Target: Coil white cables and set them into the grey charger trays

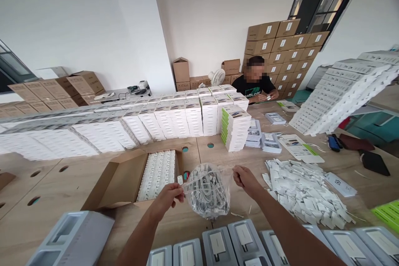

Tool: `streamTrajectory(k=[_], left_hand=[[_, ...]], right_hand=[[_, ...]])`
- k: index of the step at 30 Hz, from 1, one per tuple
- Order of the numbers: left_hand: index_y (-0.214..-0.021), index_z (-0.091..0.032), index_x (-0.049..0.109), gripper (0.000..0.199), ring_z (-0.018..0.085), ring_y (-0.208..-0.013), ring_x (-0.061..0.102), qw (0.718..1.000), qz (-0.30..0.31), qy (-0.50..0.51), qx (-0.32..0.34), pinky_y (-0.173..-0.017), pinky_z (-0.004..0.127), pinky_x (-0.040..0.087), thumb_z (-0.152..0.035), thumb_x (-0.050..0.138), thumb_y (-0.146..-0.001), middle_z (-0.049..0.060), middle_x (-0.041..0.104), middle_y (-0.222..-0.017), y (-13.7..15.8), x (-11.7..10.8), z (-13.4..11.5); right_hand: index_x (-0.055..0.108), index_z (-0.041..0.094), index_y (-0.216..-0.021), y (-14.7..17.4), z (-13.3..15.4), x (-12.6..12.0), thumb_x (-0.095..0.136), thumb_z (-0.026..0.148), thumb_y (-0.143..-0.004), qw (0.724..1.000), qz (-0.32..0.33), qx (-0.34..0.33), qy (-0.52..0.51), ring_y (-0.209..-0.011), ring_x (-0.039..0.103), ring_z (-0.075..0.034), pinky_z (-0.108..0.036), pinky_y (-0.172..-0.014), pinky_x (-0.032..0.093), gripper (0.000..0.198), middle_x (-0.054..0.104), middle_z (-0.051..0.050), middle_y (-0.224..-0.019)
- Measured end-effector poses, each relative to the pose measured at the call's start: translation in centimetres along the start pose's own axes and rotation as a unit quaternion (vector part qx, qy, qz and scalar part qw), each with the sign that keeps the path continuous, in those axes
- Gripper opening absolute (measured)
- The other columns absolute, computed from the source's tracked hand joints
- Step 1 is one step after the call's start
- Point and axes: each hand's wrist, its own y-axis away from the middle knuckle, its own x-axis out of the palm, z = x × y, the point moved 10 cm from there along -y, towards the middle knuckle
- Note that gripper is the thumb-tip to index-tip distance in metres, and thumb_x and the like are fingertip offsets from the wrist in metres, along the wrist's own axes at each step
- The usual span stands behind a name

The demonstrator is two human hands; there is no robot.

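A clear plastic bag [208,193] full of coiled grey cables stands on the wooden table in front of me. My left hand [170,197] pinches the left side of the bag's mouth. On the opposite side, my right hand [246,179] grips the other edge, so the film is pulled taut between them. Left of the bag sits an open cardboard box [120,181] with rows of small white parts [158,174]. Several grey trays [218,245] holding white items line the near edge of the table.
A heap of small white pieces [302,187] lies to the right. Long rows of stacked white boxes [162,120] run across the table. A person [255,85] sits at the far side, holding a small white object. A tray stack [75,237] stands at the lower left.
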Motion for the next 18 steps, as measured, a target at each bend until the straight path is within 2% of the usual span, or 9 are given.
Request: streamTrajectory(k=[3,6,9,11,13,14,16,18], left_hand=[[-0.068,-0.019,0.052,0.022,0.016,-0.066,0.056,0.999,-0.031,0.012,-0.007,-0.052,0.024,0.033,-0.04,0.052,-0.074,0.001,0.059,-0.066,0.5,-1.4,0.3],[-0.061,-0.02,0.048,0.022,0.015,-0.06,0.053,0.997,-0.077,-0.002,-0.014,-0.051,0.024,0.031,-0.039,0.048,-0.072,0.0,0.054,-0.059,0.7,-2.4,0.4],[-0.06,-0.021,0.047,0.027,0.017,-0.06,0.054,0.993,-0.11,-0.028,-0.023,-0.048,0.025,0.029,-0.044,0.048,-0.075,0.0,0.054,-0.06,0.8,-2.8,0.7],[-0.066,-0.022,0.048,0.034,0.019,-0.062,0.056,0.99,-0.114,-0.083,-0.025,-0.049,0.026,0.03,-0.054,0.05,-0.078,0.0,0.056,-0.064,0.5,-2.3,1.0],[-0.068,-0.023,0.048,0.041,0.02,-0.06,0.056,0.98,-0.108,-0.165,-0.016,-0.051,0.027,0.032,-0.063,0.052,-0.078,-0.001,0.056,-0.062,-0.1,-1.2,1.1],[-0.068,-0.023,0.048,0.043,0.02,-0.059,0.055,0.975,-0.103,-0.195,-0.005,-0.053,0.028,0.034,-0.065,0.05,-0.079,-0.001,0.054,-0.06,-0.6,-0.4,1.0],[-0.066,-0.023,0.05,0.046,0.021,-0.061,0.055,0.975,-0.104,-0.194,0.019,-0.058,0.03,0.037,-0.066,0.045,-0.081,0.0,0.054,-0.059,-1.8,1.0,0.5],[-0.067,-0.022,0.053,0.05,0.022,-0.066,0.056,0.983,-0.127,-0.127,0.042,-0.061,0.03,0.04,-0.068,0.042,-0.082,0.002,0.056,-0.063,-3.0,1.9,-0.7]], right_hand=[[0.034,0.024,-0.052,0.0,-0.3,-2.3,0.047,0.038,-0.073,0.999,-0.036,0.003,0.008,-0.04,0.026,-0.008,-0.026,-0.043,0.018,0.028,0.035,0.007,-0.043],[0.036,0.022,-0.05,0.5,-0.5,-3.3,0.05,0.034,-0.072,0.998,-0.062,0.001,0.024,-0.042,0.031,-0.009,-0.025,-0.044,0.022,0.028,0.038,0.006,-0.043],[0.048,0.02,-0.057,1.5,-0.9,-3.7,0.054,0.038,-0.074,0.995,-0.094,0.003,0.029,-0.056,0.048,-0.013,-0.025,-0.053,0.036,0.026,0.052,0.001,-0.056],[0.061,0.02,-0.083,2.5,-1.9,-2.9,0.056,0.049,-0.078,0.995,-0.096,0.034,-0.006,-0.09,0.058,-0.021,-0.03,-0.069,0.046,0.03,0.065,-0.006,-0.092],[0.056,0.027,-0.117,3.5,-3.1,-1.0,0.055,0.061,-0.079,0.993,-0.079,0.073,-0.049,-0.12,0.049,-0.028,-0.039,-0.082,0.047,0.051,0.054,-0.009,-0.131],[0.05,0.03,-0.128,3.8,-3.7,0.2,0.055,0.065,-0.078,0.992,-0.065,0.086,-0.066,-0.127,0.044,-0.029,-0.042,-0.086,0.046,0.061,0.047,-0.009,-0.141],[0.042,0.031,-0.137,3.7,-4.2,2.5,0.06,0.068,-0.076,0.992,-0.035,0.084,-0.091,-0.13,0.043,-0.028,-0.044,-0.094,0.044,0.074,0.043,-0.008,-0.146],[0.039,0.029,-0.139,2.8,-4.5,4.3,0.063,0.068,-0.074,0.991,-0.013,0.063,-0.115,-0.131,0.043,-0.027,-0.042,-0.101,0.041,0.079,0.045,-0.008,-0.144]])
